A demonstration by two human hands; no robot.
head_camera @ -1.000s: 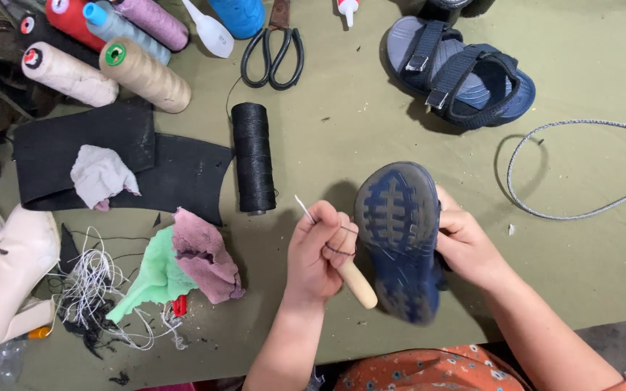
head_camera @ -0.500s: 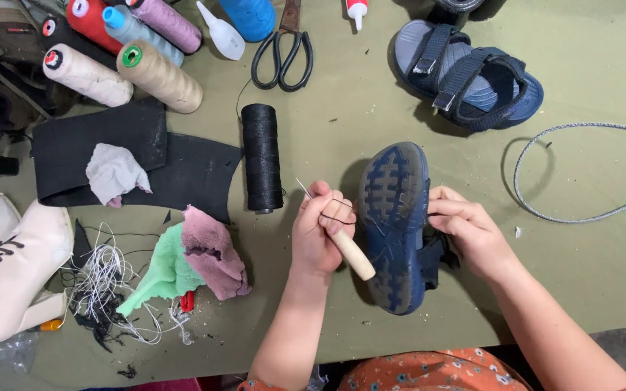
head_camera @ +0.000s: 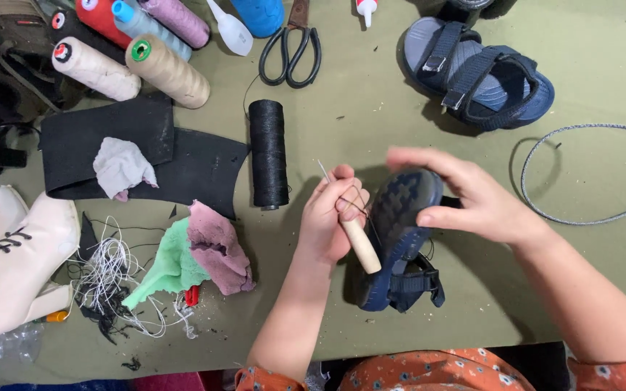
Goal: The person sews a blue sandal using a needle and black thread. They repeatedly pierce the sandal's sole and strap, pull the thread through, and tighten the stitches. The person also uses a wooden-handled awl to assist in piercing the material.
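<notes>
The left hand (head_camera: 331, 217) is closed around a stitching awl (head_camera: 353, 232): the wooden handle projects below the fist toward the near edge of the surface (head_camera: 371, 94), and the metal needle points up and away. Dark thread (head_camera: 356, 206) runs across the fingers of this grip. The right hand (head_camera: 472, 199) rests on a dark blue sandal (head_camera: 393, 246), sole up, with thumb and fingers spread over its toe end; the grip is loose, fingers apart, not clamped. The sandal lies near the near edge of the surface, just right of the left hand, strap side down.

A black thread spool (head_camera: 268, 153) lies near the centre. The matching sandal (head_camera: 480, 72) sits toward the far right. Black scissors (head_camera: 295, 58) lie at the far edge. A white laced boot (head_camera: 9, 261) lies at the left edge.
</notes>
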